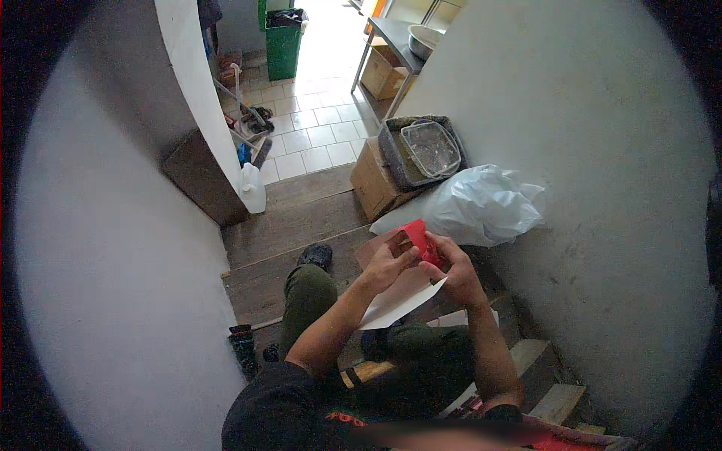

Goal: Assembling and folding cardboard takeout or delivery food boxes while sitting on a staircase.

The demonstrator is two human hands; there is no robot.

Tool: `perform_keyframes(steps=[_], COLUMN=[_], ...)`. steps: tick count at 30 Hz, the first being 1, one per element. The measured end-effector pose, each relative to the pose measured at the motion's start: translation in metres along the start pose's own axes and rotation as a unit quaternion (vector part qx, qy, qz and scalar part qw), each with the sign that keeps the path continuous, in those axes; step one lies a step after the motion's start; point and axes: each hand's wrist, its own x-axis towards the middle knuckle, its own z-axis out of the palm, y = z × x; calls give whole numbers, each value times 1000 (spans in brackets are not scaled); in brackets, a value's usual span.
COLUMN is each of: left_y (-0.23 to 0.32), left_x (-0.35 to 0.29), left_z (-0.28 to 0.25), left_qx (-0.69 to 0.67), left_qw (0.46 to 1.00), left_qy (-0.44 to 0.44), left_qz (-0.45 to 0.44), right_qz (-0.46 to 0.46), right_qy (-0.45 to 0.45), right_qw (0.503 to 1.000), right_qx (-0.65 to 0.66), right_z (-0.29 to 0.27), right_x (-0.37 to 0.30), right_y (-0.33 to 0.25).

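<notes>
Black cloth — a short-sleeved T-shirt (pixel 271 410) — fills the bottom of the frame, above it the olive trousers (pixel 310 292) of a person seated on wooden stairs (pixel 263 297). At the centre, the left hand (pixel 387 270) curls its fingers against a red sheet (pixel 421 237), while the right hand (pixel 457 276) grasps its right side. A white sheet (pixel 398 302) slants below the fingers; how firmly either hand grips it cannot be told. A dark shoe (pixel 316 256) rests on a step left of centre.

Beyond the hands, right of centre, a bulging white plastic bag (pixel 492 207) lies beside a cardboard box (pixel 372 180), which bears a dark plastic tub (pixel 392 154) with a clear container (pixel 432 150) on top. Left of them stands a translucent jug (pixel 253 192).

Farther up, pale floor tiles (pixel 304 140) lead toward a green bin (pixel 283 54) at upper left of centre and a metal table (pixel 397 41) — a bowl (pixel 423 41) on it — at the top.
</notes>
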Motion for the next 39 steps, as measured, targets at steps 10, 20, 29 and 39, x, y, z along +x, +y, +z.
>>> perform_keyframes(steps=[10,20,29,39], left_y=[-2,-4,-1,-4], left_x=[-1,0,-1,1], left_z=[-1,-1,2,1], left_qx=[-1,-30,-29,-54], left_qw=[1000,999,999,998], left_qy=[1,19,25,20], left_qz=[-19,-1,16,-2], right_qz=[-56,-41,-47,-29], right_qy=[10,3,3,-6], right_qw=[997,999,998,999], right_qx=[-44,-11,-30,-27], right_z=[0,2,1,0], right_x=[2,3,1,1], right_y=[2,3,1,-3])
